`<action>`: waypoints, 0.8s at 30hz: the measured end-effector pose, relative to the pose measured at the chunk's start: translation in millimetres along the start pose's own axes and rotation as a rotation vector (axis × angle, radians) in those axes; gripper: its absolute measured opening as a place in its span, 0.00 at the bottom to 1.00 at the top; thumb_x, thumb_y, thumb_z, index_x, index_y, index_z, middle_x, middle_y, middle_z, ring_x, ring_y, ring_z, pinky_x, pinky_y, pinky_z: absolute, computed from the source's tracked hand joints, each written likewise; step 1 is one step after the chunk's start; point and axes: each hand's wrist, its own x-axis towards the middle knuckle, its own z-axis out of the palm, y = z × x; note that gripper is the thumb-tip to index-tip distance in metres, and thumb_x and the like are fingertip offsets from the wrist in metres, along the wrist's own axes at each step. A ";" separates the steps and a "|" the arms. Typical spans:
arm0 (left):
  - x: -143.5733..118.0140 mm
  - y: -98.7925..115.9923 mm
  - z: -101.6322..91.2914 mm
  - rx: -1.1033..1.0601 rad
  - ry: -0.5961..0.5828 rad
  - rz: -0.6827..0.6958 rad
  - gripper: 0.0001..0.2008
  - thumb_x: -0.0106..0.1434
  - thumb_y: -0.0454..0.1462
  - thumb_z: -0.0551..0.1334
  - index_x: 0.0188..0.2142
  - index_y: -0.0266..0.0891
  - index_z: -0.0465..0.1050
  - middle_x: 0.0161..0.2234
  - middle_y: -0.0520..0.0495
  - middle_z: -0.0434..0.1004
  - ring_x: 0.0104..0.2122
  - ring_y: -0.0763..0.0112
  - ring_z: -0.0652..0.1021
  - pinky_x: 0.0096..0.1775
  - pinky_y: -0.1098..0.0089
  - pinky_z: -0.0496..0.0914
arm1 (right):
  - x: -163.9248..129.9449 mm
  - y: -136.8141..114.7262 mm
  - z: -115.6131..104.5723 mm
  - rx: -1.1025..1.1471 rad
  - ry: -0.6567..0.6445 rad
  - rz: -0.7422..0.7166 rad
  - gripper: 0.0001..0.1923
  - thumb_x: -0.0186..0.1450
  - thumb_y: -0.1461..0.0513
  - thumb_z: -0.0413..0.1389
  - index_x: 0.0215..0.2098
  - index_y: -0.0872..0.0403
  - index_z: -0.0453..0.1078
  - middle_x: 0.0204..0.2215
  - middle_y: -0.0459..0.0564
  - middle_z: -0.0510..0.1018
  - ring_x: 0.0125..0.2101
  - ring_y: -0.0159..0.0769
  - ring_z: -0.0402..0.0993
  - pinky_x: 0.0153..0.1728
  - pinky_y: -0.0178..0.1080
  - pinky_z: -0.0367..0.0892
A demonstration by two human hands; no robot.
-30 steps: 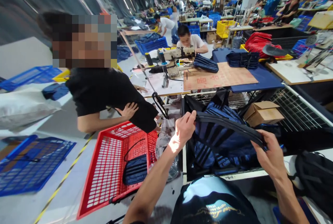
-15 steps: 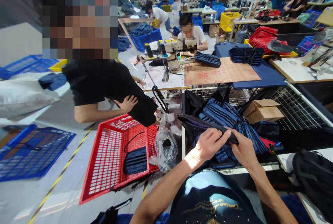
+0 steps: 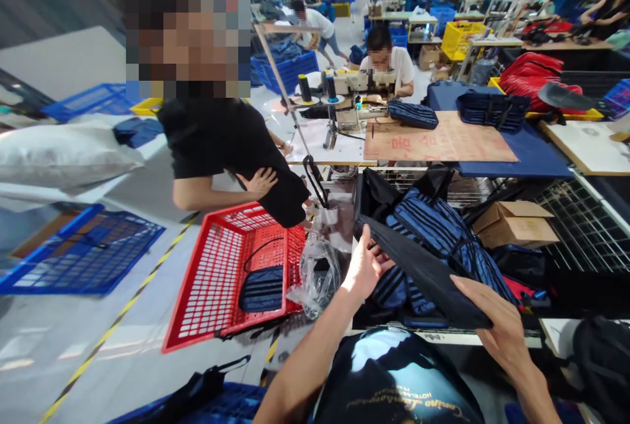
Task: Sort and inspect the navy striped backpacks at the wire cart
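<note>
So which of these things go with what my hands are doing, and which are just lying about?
With your hands:
- black fabric piece, between your left hand and right hand
- probably the blue striped items beneath it

Seemingly just lying about:
- red basket
- clear plastic
- cardboard box
- blue crate

Hands (image 3: 499, 319) apart again, blk pc (image 3: 426, 273) now w/ broad side showing.

Both forearms (image 3: 309, 345) extend forward, left grip (image 3: 367, 266) loosely splayed, right grip (image 3: 495, 316) clasped, the two apart.
</note>
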 end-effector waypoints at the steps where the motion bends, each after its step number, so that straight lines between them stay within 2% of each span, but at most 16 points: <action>1: 6.7 6.9 -5.0 0.012 0.015 -0.010 0.25 0.60 0.54 0.78 0.42 0.39 0.76 0.39 0.42 0.85 0.36 0.61 0.85 0.43 0.60 0.83 | -3.6 -0.1 -4.7 0.000 -0.030 -0.044 0.32 0.75 0.70 0.53 0.73 0.42 0.72 0.60 0.49 0.85 0.58 0.43 0.85 0.59 0.45 0.82; 3: 16.4 14.2 -13.1 0.045 0.048 0.030 0.20 0.54 0.41 0.81 0.39 0.40 0.76 0.37 0.45 0.84 0.36 0.62 0.85 0.45 0.59 0.83 | -16.7 4.3 -12.4 -0.013 -0.084 -0.082 0.32 0.74 0.69 0.54 0.72 0.40 0.73 0.61 0.48 0.85 0.59 0.43 0.85 0.58 0.45 0.82; 5: 20.3 13.0 -14.8 0.037 0.058 0.099 0.20 0.50 0.35 0.80 0.39 0.42 0.76 0.37 0.47 0.84 0.38 0.61 0.85 0.47 0.58 0.82 | -37.0 14.1 -15.6 -0.025 -0.131 -0.019 0.31 0.75 0.68 0.53 0.72 0.40 0.74 0.63 0.48 0.84 0.60 0.45 0.84 0.58 0.46 0.83; 8: 17.1 -2.3 -2.4 0.022 0.056 0.194 0.24 0.48 0.35 0.81 0.42 0.44 0.74 0.38 0.50 0.83 0.37 0.62 0.83 0.43 0.59 0.81 | -67.3 29.5 -6.0 -0.045 -0.234 0.260 0.29 0.76 0.62 0.53 0.73 0.42 0.73 0.67 0.50 0.80 0.64 0.47 0.81 0.62 0.50 0.81; 10: 10.0 -19.4 12.1 0.051 0.043 0.231 0.28 0.48 0.36 0.82 0.44 0.44 0.72 0.37 0.52 0.81 0.36 0.62 0.82 0.42 0.59 0.80 | -74.4 31.9 11.6 -0.045 -0.286 0.452 0.29 0.76 0.56 0.56 0.74 0.44 0.70 0.68 0.52 0.79 0.65 0.50 0.79 0.65 0.53 0.78; 13: -7.3 -47.6 33.1 0.188 -0.035 0.290 0.29 0.50 0.37 0.81 0.49 0.44 0.73 0.41 0.51 0.83 0.43 0.60 0.83 0.51 0.56 0.79 | -55.5 21.5 48.8 0.017 -0.223 0.600 0.34 0.76 0.50 0.58 0.77 0.47 0.65 0.71 0.54 0.75 0.69 0.52 0.74 0.69 0.57 0.73; 16: -26.6 -60.7 45.3 0.378 -0.170 0.317 0.27 0.55 0.37 0.80 0.52 0.43 0.74 0.47 0.47 0.84 0.50 0.58 0.82 0.58 0.56 0.76 | -19.9 6.8 80.1 0.126 -0.113 0.613 0.36 0.77 0.55 0.54 0.81 0.47 0.58 0.74 0.53 0.72 0.71 0.50 0.72 0.71 0.56 0.72; 19: -36.2 -47.9 49.4 0.516 -0.209 0.359 0.22 0.62 0.42 0.78 0.51 0.43 0.75 0.45 0.47 0.83 0.46 0.61 0.82 0.51 0.61 0.78 | -0.1 -1.7 92.4 0.196 -0.046 0.602 0.33 0.78 0.59 0.50 0.80 0.44 0.60 0.71 0.50 0.76 0.68 0.47 0.77 0.68 0.52 0.75; 22: -32.0 -23.5 51.9 0.448 -0.115 0.414 0.22 0.66 0.53 0.75 0.48 0.43 0.75 0.41 0.48 0.81 0.41 0.65 0.81 0.43 0.66 0.78 | -4.2 -4.0 94.8 0.177 -0.011 0.595 0.28 0.78 0.58 0.50 0.75 0.45 0.68 0.68 0.49 0.79 0.67 0.46 0.78 0.69 0.50 0.74; 24: -25.4 -11.6 53.9 0.358 -0.049 0.383 0.26 0.64 0.58 0.75 0.45 0.41 0.77 0.38 0.49 0.80 0.36 0.67 0.80 0.37 0.69 0.78 | -11.8 -4.3 96.8 0.162 -0.003 0.607 0.27 0.79 0.57 0.50 0.74 0.47 0.70 0.68 0.50 0.79 0.67 0.46 0.77 0.70 0.50 0.73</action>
